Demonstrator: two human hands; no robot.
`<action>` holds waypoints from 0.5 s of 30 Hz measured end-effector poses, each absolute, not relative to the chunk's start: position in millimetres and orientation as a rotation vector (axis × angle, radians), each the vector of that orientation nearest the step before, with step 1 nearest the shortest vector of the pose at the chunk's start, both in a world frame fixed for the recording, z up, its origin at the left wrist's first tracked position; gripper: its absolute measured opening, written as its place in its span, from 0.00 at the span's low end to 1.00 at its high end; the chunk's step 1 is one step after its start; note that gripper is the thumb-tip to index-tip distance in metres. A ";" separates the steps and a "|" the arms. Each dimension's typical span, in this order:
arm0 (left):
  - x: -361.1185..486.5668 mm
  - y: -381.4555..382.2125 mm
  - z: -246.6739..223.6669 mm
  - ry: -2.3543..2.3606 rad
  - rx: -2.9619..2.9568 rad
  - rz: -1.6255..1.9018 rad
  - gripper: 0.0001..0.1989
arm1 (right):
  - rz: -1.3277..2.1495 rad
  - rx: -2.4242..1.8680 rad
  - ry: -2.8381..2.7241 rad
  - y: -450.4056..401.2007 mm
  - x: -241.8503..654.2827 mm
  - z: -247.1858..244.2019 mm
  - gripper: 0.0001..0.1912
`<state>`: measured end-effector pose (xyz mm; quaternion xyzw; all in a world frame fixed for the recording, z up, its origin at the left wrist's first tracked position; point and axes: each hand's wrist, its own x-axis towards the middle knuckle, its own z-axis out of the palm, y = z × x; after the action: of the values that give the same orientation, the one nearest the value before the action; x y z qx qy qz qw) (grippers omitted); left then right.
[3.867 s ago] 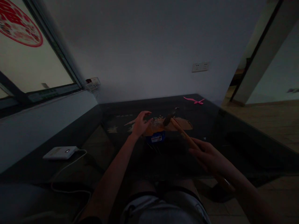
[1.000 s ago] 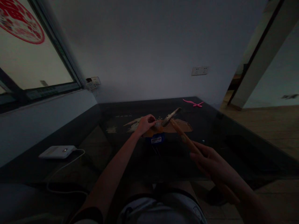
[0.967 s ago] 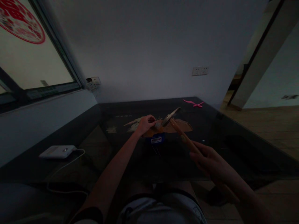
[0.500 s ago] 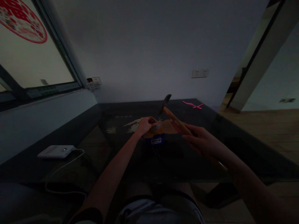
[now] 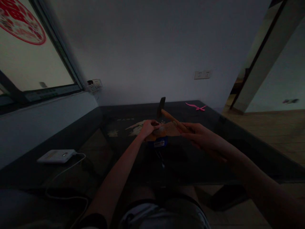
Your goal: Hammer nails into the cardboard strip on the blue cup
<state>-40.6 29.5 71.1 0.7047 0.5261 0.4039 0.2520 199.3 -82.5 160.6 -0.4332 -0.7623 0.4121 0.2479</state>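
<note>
My right hand [image 5: 202, 140] grips the wooden handle of a hammer [image 5: 170, 117]. Its dark metal head is raised above my left hand [image 5: 148, 128]. The left hand's fingers are pinched on a small pale object that rests on an orange-topped blue container [image 5: 159, 140] in the middle of the dark glass table [image 5: 233, 140]. What the object is cannot be made out in the dim light.
Brown paper with pale scraps [image 5: 138, 128] lies under and behind the container. A white box with a cable [image 5: 56, 156] sits at the table's left. A pink ribbon [image 5: 196, 106] lies at the far right corner. A window [image 5: 30, 63] is left; wall sockets [image 5: 202, 74] behind.
My right hand has lifted the hammer from low beside the container to above my left hand and moved it leftward. The left hand, earlier open, now pinches the small object.
</note>
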 end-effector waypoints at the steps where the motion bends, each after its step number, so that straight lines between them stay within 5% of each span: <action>1: -40.6 29.7 70.9 1.422 1.916 1.097 0.07 | 1.109 -1.181 -2.066 -82.8 199.1 161.1 0.24; 15: -42.4 30.7 69.2 1.493 1.919 1.063 0.08 | 1.152 -1.166 -2.014 -87.4 204.0 155.6 0.29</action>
<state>-42.4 30.7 69.2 0.7017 0.5461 0.3886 0.2417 204.0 -87.4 155.6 -0.4324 -0.7470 0.4274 0.2690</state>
